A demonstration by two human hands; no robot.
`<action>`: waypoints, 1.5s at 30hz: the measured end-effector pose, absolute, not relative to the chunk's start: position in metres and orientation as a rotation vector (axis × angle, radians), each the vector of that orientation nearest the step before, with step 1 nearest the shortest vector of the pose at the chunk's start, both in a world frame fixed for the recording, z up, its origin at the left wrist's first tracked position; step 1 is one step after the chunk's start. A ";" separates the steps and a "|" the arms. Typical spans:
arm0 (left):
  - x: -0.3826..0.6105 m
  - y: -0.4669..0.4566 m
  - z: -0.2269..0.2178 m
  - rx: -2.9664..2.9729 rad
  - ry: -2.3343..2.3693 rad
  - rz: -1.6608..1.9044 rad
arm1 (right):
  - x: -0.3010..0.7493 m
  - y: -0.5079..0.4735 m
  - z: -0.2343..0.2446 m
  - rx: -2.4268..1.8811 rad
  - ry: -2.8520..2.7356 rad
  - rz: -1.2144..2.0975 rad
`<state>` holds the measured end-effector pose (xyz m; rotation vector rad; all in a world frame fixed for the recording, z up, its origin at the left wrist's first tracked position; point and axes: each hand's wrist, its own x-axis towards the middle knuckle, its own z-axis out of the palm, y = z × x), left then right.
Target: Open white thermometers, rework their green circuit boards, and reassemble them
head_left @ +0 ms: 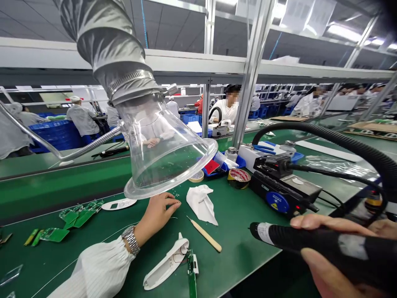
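My left hand [158,213] rests on the green mat just under the rim of a clear fume-extraction hood [161,149], fingers curled and pinched together near a thin wire; what they hold is too small to name. My right hand [338,248] is wrapped round a thick black tool handle [297,240] with a black hose looping up behind it. In front of me lie a white plastic shell [166,265] with a small green circuit board [191,269], a wooden stick [205,234] and a white cloth [201,203].
A black soldering station [279,194] stands at right, with tape rolls [238,178] and a blue tray behind. Green circuit boards [74,219] lie at left. A conveyor runs beyond the mat. Other people in white work at benches farther back.
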<state>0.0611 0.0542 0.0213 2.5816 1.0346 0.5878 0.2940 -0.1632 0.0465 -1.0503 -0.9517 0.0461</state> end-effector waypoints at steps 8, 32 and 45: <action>0.072 0.063 0.012 2.582 1.076 0.579 | 0.306 -0.146 0.029 -1.093 -1.786 -0.104; 0.060 0.094 -0.015 2.686 1.193 0.695 | 0.304 -0.134 -0.026 -1.453 -1.828 -0.391; 0.066 0.097 -0.023 2.715 1.190 0.708 | 0.266 -0.108 -0.038 -1.472 -1.582 0.150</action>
